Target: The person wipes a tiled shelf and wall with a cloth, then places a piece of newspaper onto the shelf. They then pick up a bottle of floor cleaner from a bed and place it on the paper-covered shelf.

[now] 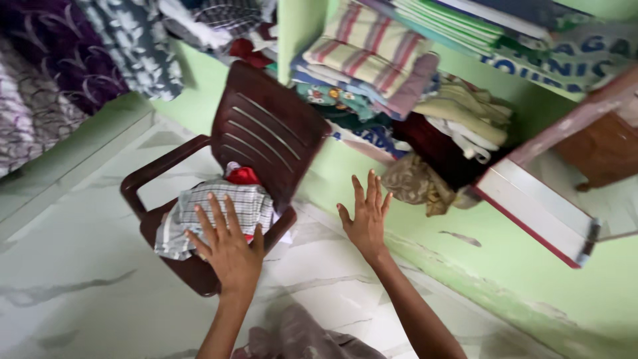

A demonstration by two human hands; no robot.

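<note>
Left hand (229,249) spread flat, fingers wide, nothing held; hovers over checked cloth (229,206) heaped on brown plastic chair (266,129), contact not confirmed. Right hand (365,216) open, empty, in air beside chair. Red garment (242,175) under heap. Judged: chair pile not yet picked up; wall shelf (412,86) already stacked with folded cloths.

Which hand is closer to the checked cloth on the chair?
Left. The left hand is over the checked cloth; the right hand is off to its side, past the chair.
</note>
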